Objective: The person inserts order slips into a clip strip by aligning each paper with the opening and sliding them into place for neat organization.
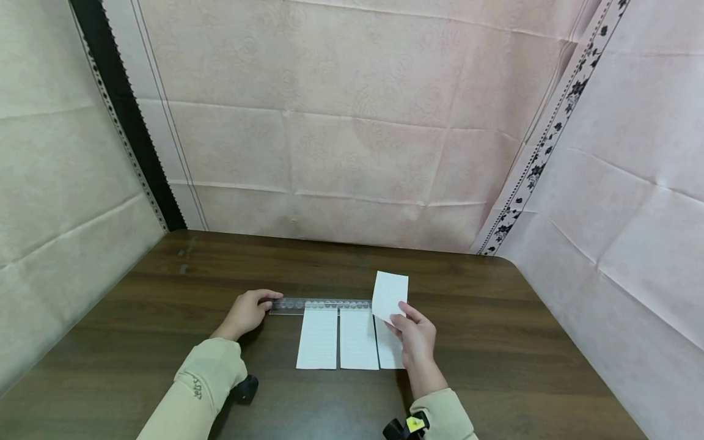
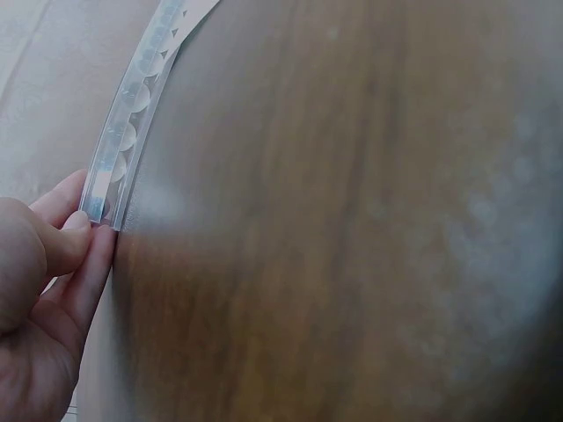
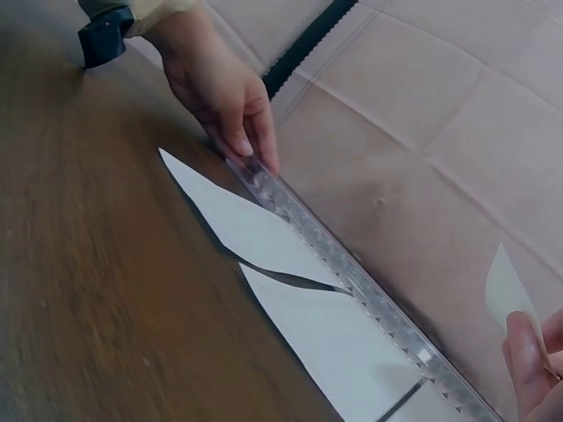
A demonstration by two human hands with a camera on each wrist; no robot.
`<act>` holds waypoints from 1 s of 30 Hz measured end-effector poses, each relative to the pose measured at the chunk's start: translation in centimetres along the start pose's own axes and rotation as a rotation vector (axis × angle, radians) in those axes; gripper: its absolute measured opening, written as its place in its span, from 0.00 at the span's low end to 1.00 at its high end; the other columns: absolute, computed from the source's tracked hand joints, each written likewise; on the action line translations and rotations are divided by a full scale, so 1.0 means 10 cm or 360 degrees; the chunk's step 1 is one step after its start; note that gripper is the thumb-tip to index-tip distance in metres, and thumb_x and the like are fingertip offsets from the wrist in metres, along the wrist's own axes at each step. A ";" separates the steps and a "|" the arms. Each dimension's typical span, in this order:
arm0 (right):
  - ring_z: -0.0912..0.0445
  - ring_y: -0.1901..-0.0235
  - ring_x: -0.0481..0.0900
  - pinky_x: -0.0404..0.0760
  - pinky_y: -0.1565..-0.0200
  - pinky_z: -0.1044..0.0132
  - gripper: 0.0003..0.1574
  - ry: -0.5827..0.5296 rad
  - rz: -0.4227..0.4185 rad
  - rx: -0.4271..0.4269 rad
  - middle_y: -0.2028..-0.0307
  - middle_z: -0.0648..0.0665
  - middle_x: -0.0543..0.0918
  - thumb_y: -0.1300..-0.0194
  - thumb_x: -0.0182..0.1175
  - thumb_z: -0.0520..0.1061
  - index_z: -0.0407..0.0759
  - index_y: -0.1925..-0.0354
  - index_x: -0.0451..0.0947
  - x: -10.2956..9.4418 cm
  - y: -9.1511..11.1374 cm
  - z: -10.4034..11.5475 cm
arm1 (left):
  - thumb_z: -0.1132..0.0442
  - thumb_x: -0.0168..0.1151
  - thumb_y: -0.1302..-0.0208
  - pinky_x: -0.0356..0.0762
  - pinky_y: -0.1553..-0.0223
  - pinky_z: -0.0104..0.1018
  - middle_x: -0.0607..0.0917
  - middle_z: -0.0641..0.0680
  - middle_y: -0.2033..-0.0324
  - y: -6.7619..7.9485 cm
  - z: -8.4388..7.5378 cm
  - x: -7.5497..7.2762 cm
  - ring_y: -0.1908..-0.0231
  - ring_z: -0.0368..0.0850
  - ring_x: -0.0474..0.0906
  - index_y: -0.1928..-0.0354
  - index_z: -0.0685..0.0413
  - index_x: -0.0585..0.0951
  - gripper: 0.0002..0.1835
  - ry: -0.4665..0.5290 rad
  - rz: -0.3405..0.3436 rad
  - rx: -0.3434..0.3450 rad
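Observation:
My left hand (image 1: 244,313) pinches the left end of a clear plastic ruler (image 1: 288,305) between thumb and fingers, seen close in the left wrist view. The ruler lies along the top edges of white paper slips on the table: a left slip (image 1: 317,342), a middle slip (image 1: 359,342) and a right slip (image 1: 388,351), side by side with narrow gaps. My right hand (image 1: 417,337) holds another white paper slip (image 1: 389,292) by its lower right part, raised above the right slip. That raised paper and the hand hide part of the right slip and the ruler's right end.
Everything lies on a dark brown wooden table (image 1: 511,342). Pale patterned cloth (image 1: 341,153) hangs behind it and at both sides, with a black strip (image 1: 129,110) at the left corner. Dark devices sit at both wrists.

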State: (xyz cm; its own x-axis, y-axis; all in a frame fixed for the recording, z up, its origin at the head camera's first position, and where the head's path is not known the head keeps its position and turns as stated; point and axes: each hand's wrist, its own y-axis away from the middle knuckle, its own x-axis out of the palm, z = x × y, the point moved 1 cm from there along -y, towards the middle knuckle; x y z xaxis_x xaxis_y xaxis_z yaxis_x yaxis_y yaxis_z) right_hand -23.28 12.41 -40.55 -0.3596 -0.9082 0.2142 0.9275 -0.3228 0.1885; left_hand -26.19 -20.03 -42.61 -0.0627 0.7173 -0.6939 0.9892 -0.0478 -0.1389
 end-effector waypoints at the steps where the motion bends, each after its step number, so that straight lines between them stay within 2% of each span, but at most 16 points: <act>1: 0.53 0.67 0.76 0.81 0.61 0.60 0.26 0.0004 0.0006 -0.0002 0.44 0.32 0.68 0.43 0.57 0.27 0.27 0.45 0.72 0.01 0.01 0.00 | 0.75 0.53 0.36 0.69 0.48 0.56 0.80 0.61 0.51 0.00 0.00 0.00 0.48 0.60 0.73 0.51 0.57 0.82 0.15 0.0000 -0.0001 0.0000; 4: 0.55 0.70 0.77 0.81 0.62 0.60 0.25 0.0000 0.0023 -0.0017 0.42 0.32 0.68 0.44 0.57 0.26 0.26 0.45 0.72 0.06 0.03 -0.02 | 0.75 0.52 0.36 0.69 0.48 0.56 0.80 0.62 0.51 0.00 0.00 0.00 0.47 0.60 0.73 0.51 0.57 0.82 0.15 0.0000 -0.0001 0.0001; 11: 0.50 0.64 0.77 0.81 0.62 0.60 0.25 0.0011 0.0042 -0.0048 0.42 0.31 0.67 0.46 0.57 0.25 0.26 0.47 0.73 0.18 0.07 -0.04 | 0.75 0.52 0.36 0.69 0.48 0.55 0.80 0.61 0.51 0.01 0.00 0.00 0.47 0.60 0.72 0.52 0.57 0.82 0.15 0.0005 -0.0009 0.0009; 16: 0.52 0.65 0.76 0.81 0.62 0.59 0.24 0.0003 0.0081 -0.0043 0.44 0.31 0.68 0.45 0.57 0.25 0.26 0.47 0.74 0.26 0.11 -0.06 | 0.74 0.52 0.36 0.69 0.48 0.55 0.80 0.62 0.51 0.01 0.00 0.00 0.47 0.60 0.72 0.52 0.57 0.82 0.15 0.0011 -0.0007 0.0005; 22: 0.55 0.70 0.76 0.81 0.62 0.58 0.25 -0.0069 0.0139 -0.0085 0.45 0.29 0.68 0.47 0.55 0.23 0.22 0.47 0.71 0.36 0.17 -0.13 | 0.75 0.52 0.36 0.69 0.48 0.55 0.80 0.61 0.50 0.00 0.00 0.00 0.48 0.59 0.73 0.51 0.56 0.82 0.15 0.0026 -0.0001 -0.0020; 25: 0.55 0.72 0.77 0.81 0.62 0.58 0.25 -0.0054 0.0145 -0.0064 0.46 0.29 0.69 0.47 0.56 0.24 0.23 0.48 0.72 0.41 0.20 -0.16 | 0.75 0.52 0.36 0.69 0.48 0.55 0.80 0.61 0.51 0.00 0.00 0.00 0.48 0.59 0.73 0.52 0.57 0.82 0.15 0.0024 -0.0002 -0.0012; 30: 0.54 0.70 0.77 0.81 0.61 0.57 0.25 -0.0032 0.0141 -0.0017 0.45 0.30 0.68 0.46 0.57 0.25 0.25 0.48 0.73 0.46 0.24 -0.20 | 0.75 0.52 0.36 0.69 0.48 0.55 0.80 0.61 0.51 0.00 -0.01 -0.01 0.48 0.59 0.73 0.52 0.57 0.82 0.15 0.0027 -0.0002 -0.0009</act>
State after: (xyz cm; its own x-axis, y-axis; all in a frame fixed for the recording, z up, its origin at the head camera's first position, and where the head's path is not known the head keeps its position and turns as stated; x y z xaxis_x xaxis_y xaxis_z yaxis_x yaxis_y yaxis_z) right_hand -22.48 6.94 -41.06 -0.2782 -0.9277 0.2488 0.9567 -0.2446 0.1578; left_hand -26.17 -20.02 -42.44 -0.0617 0.7290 -0.6817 0.9898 -0.0431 -0.1357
